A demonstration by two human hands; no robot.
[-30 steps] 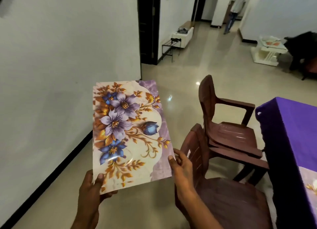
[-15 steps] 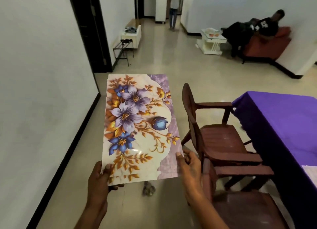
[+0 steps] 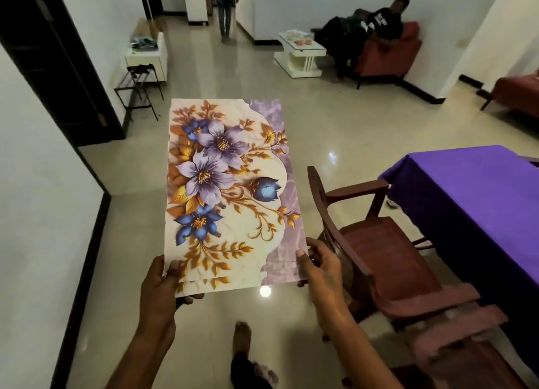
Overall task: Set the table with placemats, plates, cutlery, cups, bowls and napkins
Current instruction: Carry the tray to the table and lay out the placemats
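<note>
The one camera sits on my head, looking forward and down, close above my hands (image 3: 319, 267), over the glossy beige tiled floor (image 3: 335, 132)

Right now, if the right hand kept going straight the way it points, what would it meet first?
Likely nothing soon: the right hand, gripping the placemats, points ahead over open floor; the chair sits just right of that line. Depth unclear.

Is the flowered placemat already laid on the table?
No. The placemat is in the air over the floor, gripped at its near corners by the left hand and right hand, beside the purple-covered table.
</note>
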